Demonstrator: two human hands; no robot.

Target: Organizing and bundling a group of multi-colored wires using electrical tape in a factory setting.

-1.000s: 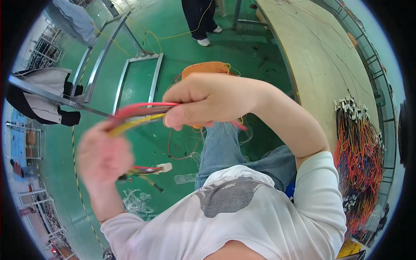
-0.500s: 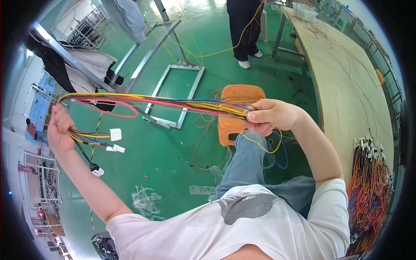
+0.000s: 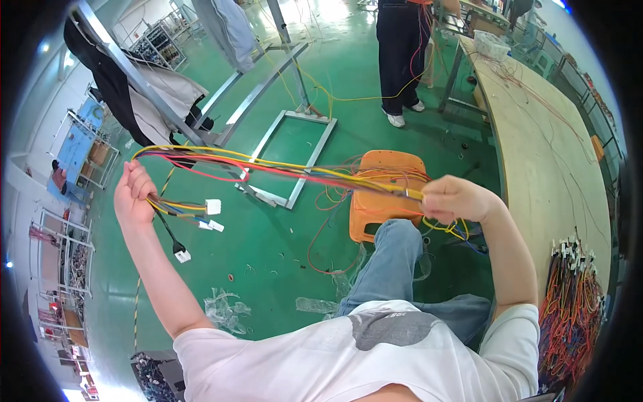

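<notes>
Head view: a bundle of coloured wires is stretched between two hands held well apart, above a green floor. It is gripped by the left hand, where white plugs dangle, and clasped by the right hand, near an orange stool.

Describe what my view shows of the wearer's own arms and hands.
The left hand and right hand are both bare, without gloves; no watch or bracelet shows. The forearms are uncovered too. Short, loose white sleeves cover the upper arms, part of a white T-shirt with a dark grey print.
</notes>
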